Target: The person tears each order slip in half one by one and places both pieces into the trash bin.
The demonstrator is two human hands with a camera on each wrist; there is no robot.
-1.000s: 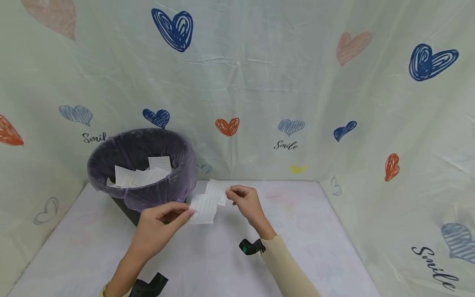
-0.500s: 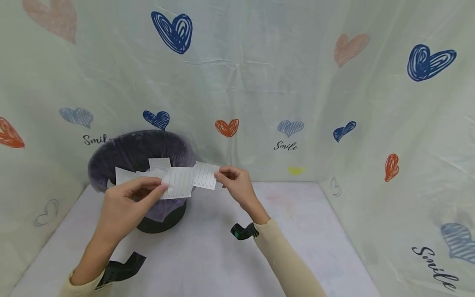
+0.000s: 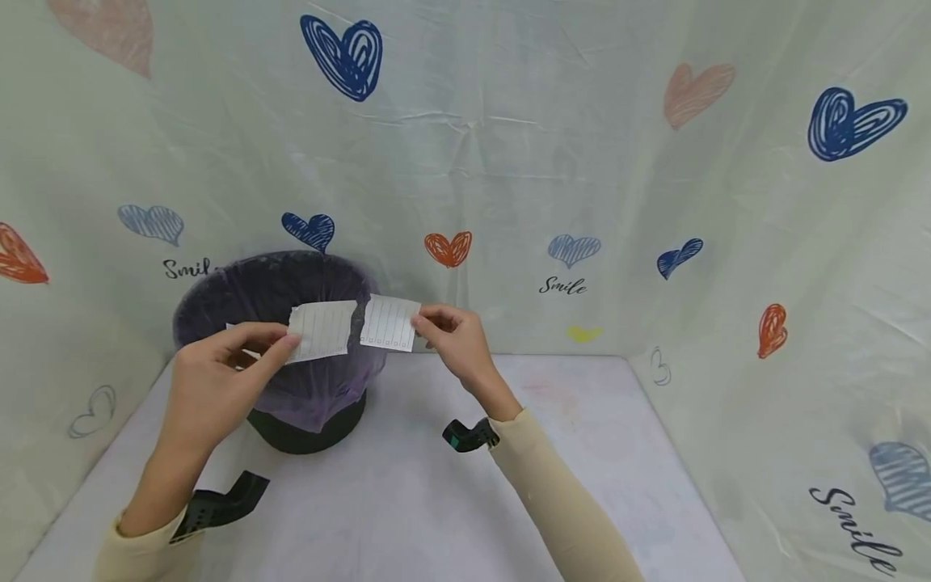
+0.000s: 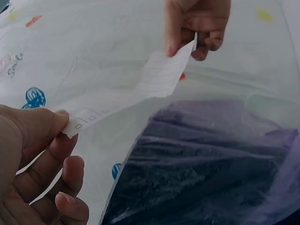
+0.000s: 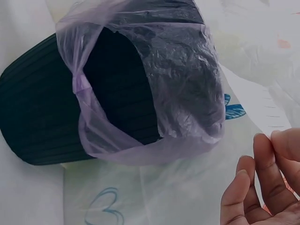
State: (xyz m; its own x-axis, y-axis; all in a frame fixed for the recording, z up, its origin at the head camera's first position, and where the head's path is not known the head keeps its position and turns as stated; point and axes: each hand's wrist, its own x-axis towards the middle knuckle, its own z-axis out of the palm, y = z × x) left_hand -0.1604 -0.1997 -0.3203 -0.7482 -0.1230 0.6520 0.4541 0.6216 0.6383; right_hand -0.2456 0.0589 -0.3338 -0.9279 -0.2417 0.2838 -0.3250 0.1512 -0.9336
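Observation:
In the head view my left hand (image 3: 207, 388) pinches a torn piece of lined paper (image 3: 322, 331) between thumb and fingers. My right hand (image 3: 457, 343) pinches a second lined paper piece (image 3: 389, 323) by its right edge. A narrow gap separates their ragged facing edges. Both pieces are held up at the mouth of a dark trash bin (image 3: 301, 436) lined with a purple plastic bag (image 3: 320, 396). The left wrist view shows the left piece (image 4: 91, 116) almost edge-on, held by thumb and forefinger. Paper inside the bin is mostly hidden behind the left hand and its piece.
The bin stands at the back left of a white table (image 3: 451, 501). A pale curtain (image 3: 509, 162) printed with hearts and "Smile" hangs behind and at both sides. Each wrist wears a black camera mount (image 3: 225, 501).
Both hands have moved left and up, from beside the bin to its mouth. The paper pieces, overlapping or touching before, now show a gap between them.

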